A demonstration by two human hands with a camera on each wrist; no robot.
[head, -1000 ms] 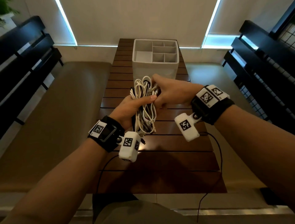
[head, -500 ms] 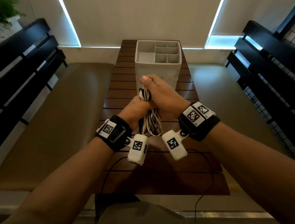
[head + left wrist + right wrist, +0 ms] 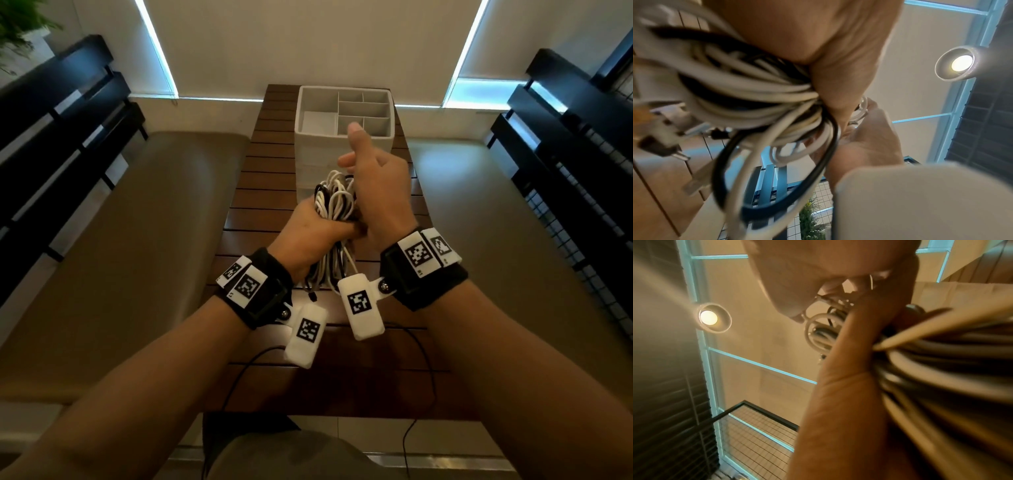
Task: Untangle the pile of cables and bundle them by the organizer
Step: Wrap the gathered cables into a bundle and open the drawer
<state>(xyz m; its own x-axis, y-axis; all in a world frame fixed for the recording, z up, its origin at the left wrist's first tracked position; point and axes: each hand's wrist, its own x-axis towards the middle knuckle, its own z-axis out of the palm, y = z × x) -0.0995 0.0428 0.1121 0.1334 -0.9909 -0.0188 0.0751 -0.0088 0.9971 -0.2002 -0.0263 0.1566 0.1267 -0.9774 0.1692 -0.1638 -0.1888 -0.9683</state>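
A bundle of white and black cables (image 3: 334, 202) is held upright above the table, in front of the white compartment organizer (image 3: 315, 150). My left hand (image 3: 317, 234) grips the bundle round its middle, and loops and plug ends hang below the fist (image 3: 756, 91). My right hand (image 3: 376, 185) is against the bundle's upper right side with the thumb sticking up. The right wrist view shows its curled fingers (image 3: 838, 283) holding cable loops at the top of the bundle (image 3: 941, 361). Much of the bundle is hidden behind both hands.
The organizer stands at the far end of a narrow slatted wooden table (image 3: 260, 212). Padded benches (image 3: 137, 222) with black rails flank the table on both sides. Thin black wrist-camera wires (image 3: 424, 359) trail over the near table edge.
My right hand moved from the bundle's right side onto its top and turned thumb-up. My left hand kept its grip, and both hands came closer together.
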